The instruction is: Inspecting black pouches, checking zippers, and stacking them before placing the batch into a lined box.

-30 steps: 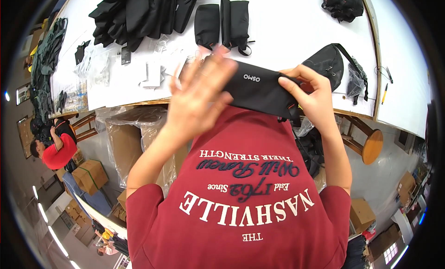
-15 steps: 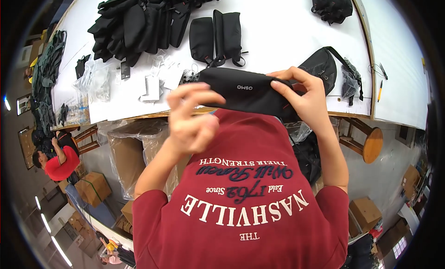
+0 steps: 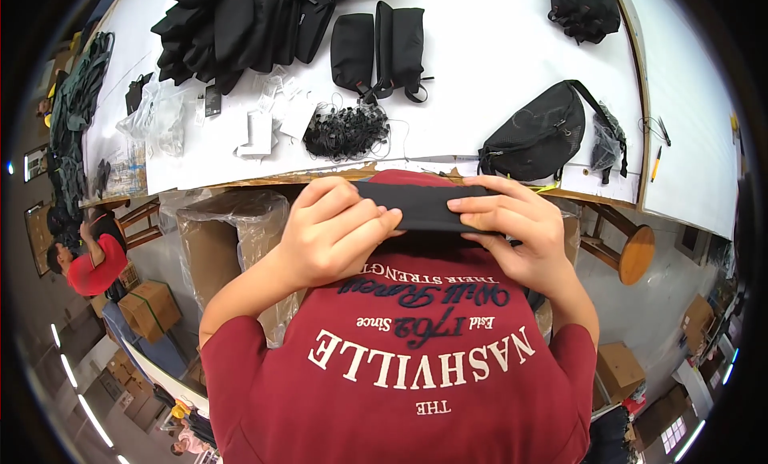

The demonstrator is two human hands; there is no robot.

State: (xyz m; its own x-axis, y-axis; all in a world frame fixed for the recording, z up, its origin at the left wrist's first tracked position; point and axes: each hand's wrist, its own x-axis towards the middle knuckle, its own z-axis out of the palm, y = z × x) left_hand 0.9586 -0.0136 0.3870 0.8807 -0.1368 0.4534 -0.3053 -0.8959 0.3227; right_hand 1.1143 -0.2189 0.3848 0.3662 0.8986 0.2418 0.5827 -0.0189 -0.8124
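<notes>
A black fabric pouch (image 3: 424, 206) is stretched between my two hands, close to my chest and just off the table's front edge. Its narrow side faces up. My left hand (image 3: 336, 232) grips one end with curled fingers, while my right hand (image 3: 516, 228) pinches the other end between thumb and fingers. Beyond the pouch, a tangled heap of thin black cords with small tags (image 3: 346, 131) lies on the white table (image 3: 456, 80). A black mesh waist bag (image 3: 538, 136) rests near the table edge, beyond my right hand.
Several black pouches (image 3: 240, 28) are piled at the far left, with more pouches (image 3: 376, 52) at the middle. Clear plastic bags (image 3: 160, 124) and white paper pieces (image 3: 258, 136) lie left. A wooden stool (image 3: 636, 254) stands right; a cardboard box (image 3: 212, 248) is below the table edge.
The pouch has come nearer my chest and turned onto its narrow side. My left hand, raised with loose fingers before, now grips its end. The cord heap and waist bag are more exposed.
</notes>
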